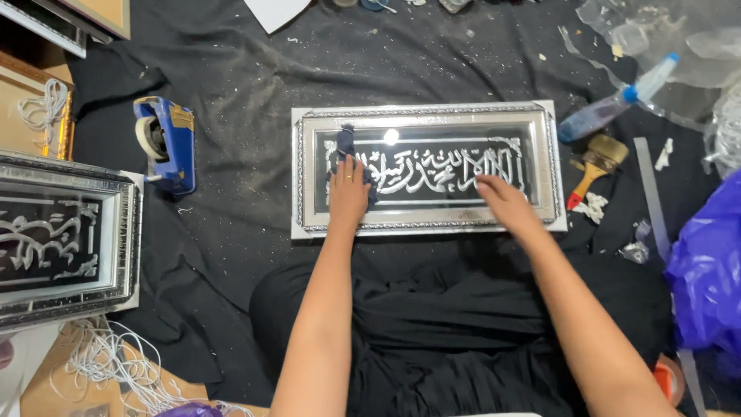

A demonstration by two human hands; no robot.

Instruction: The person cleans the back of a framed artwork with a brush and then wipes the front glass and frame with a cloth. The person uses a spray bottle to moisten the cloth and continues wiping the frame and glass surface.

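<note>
A long silver-framed picture (426,113) with silver calligraphy on black glass lies flat on a black cloth in front of me. My left hand (349,194) presses a dark cleaning cloth (344,143) onto the left part of the glass. My right hand (500,199) rests flat, fingers apart, on the lower right part of the glass and holds nothing.
A blue tape dispenser (166,143) stands to the left. A second silver frame (65,239) lies at the far left, with white cord (108,359) below it. A spray bottle (617,100), a paintbrush (594,166) and a purple bag (706,270) are on the right.
</note>
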